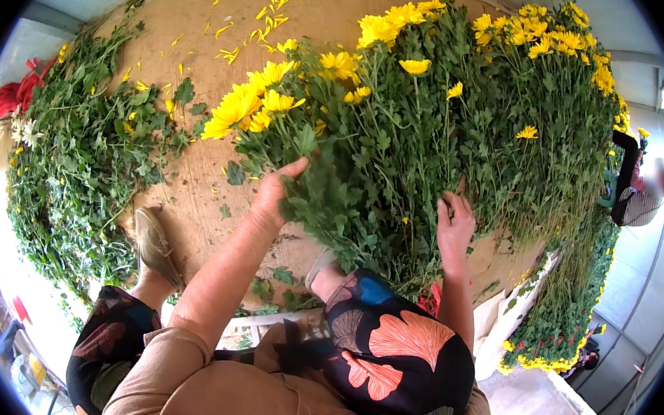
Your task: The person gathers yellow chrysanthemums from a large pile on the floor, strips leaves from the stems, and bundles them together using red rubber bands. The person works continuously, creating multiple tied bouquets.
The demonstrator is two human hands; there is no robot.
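My left hand (279, 188) is closed around leafy chrysanthemum stems (305, 198) at the front of the pile, below a cluster of yellow blooms (234, 114); part of its fingers is hidden by leaves, and the foliage there is blurred. To its right my right hand (454, 217) has its fingers bent in among the long green stems (430, 153), and what it holds is too small to make out. More yellow flowers (381, 28) top the pile toward the back.
A cardboard surface (189, 40) bears scattered petals (269, 19). Cut greenery (66, 171) lies at left beside red material (17, 97). My shod foot (150, 236) rests near it. More bundles (551, 303) lie at right, where another person (645, 197) is beside the pile.
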